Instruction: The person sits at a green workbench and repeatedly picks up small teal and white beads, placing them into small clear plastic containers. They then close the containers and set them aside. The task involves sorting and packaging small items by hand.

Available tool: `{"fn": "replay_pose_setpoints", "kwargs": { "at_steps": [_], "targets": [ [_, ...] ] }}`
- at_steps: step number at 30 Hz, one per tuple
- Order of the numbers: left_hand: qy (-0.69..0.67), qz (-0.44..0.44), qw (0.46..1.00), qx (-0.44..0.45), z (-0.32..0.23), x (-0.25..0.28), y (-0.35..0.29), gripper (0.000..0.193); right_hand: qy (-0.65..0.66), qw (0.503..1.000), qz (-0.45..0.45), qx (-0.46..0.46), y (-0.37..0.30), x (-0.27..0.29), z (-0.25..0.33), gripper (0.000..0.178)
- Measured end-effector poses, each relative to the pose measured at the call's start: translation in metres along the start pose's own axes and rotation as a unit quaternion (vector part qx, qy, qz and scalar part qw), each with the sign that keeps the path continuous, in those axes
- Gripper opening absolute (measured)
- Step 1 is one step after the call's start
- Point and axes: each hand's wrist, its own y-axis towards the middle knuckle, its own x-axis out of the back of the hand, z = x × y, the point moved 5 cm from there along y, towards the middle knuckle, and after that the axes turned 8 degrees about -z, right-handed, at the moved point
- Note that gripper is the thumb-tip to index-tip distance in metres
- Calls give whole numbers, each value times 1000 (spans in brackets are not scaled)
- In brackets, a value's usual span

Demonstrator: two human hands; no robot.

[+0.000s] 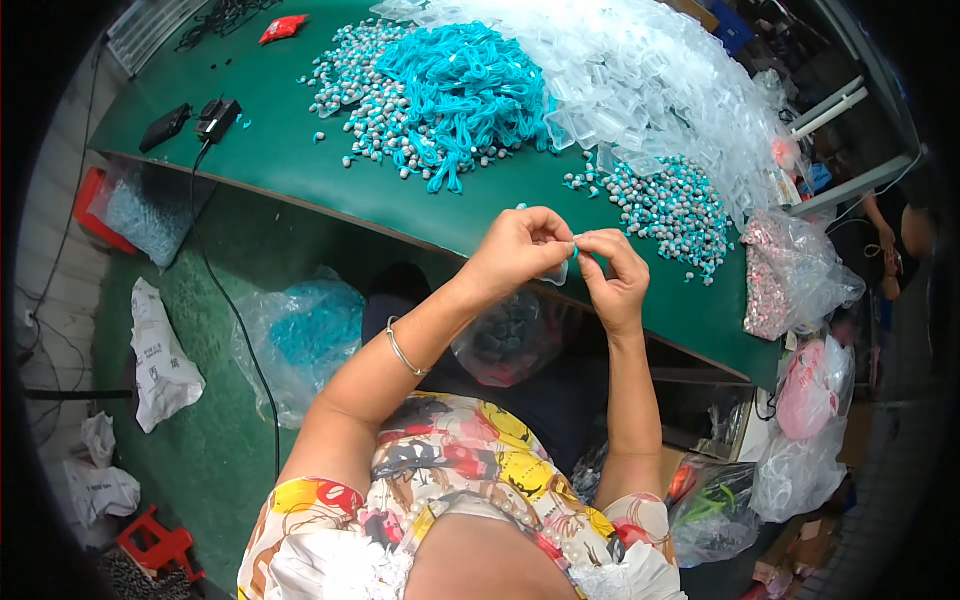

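My left hand (522, 245) and my right hand (615, 272) meet fingertip to fingertip just over the front edge of the green table. Both are closed in a pinch. A small teal piece (574, 253) shows between the fingertips; most of it is hidden. Under my left fingers a clear plastic piece (557, 273) pokes out. Beyond my hands lies a heap of looped teal cords (465, 85). Small grey-and-teal bead-like parts (665, 210) are piled to the right, with more grey-and-teal parts (350, 70) left of the cords.
A large mound of clear plastic pieces (640, 80) covers the table's far right. A black adapter (217, 120) with a hanging cable sits at left. Bags of parts (310, 330) stand on the floor; a bag of pink-and-grey parts (775, 280) is at the right edge.
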Motion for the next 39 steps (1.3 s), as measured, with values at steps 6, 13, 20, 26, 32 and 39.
{"fn": "replay_pose_setpoints", "kwargs": {
  "at_steps": [6,13,20,26,32,39],
  "targets": [
    [-15,6,1000,10,6,3,0,8,-36,998,5,57,0,-3,9,25],
    [-38,9,999,21,4,0,-4,11,49,997,0,-53,-7,-1,-8,20],
    [79,-30,994,-75,8,-2,-8,12,116,977,-6,-177,-15,-3,-15,13],
    [213,-70,960,-169,-4,3,-11,14,160,954,-6,-253,-18,-2,-24,11],
    [403,-139,860,-280,-15,35,-8,23,-99,974,85,-185,-16,0,-14,14],
    [516,-128,808,-256,-2,46,3,25,-229,962,124,-85,-19,-16,1,6]
  ]
}}
